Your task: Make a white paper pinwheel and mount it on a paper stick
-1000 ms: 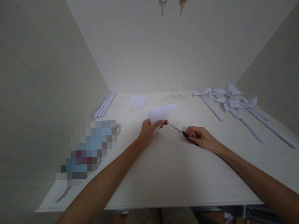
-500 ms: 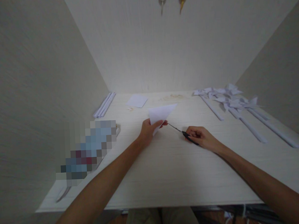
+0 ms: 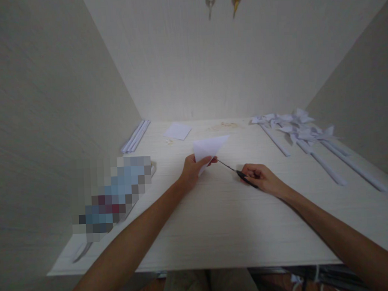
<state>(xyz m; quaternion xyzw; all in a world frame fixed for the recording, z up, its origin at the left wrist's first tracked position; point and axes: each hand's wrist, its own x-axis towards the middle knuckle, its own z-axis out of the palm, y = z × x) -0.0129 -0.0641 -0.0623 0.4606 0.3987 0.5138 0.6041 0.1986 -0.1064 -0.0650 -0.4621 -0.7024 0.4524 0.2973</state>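
The left hand [image 3: 191, 171] is raised just above the table [image 3: 223, 221], its forearm stretched forward from the lower left, wrist straight. Its fingers are curled and pressed against the thumb, and a folded white paper triangle [image 3: 208, 148] is pinched between them at its lower corner; the long point of the triangle is aimed away to the right. The right hand [image 3: 259, 177] is rested on the table just to the right of the triangle, knuckles up, forearm laid in from the lower right. Its fingers are closed through the black handles of a pair of scissors [image 3: 238, 172] — the thin blades are directed up and left, and their tips are met at the triangle's lower edge, right beside the left thumb. Whether the blades are parted cannot be told.

No true container is seen. Behind the triangle and to its left a flat white paper square [image 3: 178, 130] is laid on the table; further left, against the side wall, a bundle of rolled paper sticks [image 3: 135, 136] is placed. Well to the right of the triangle a heap of finished paper pinwheels [image 3: 298, 130] is spread — their long sticks are fanned toward the near edge.
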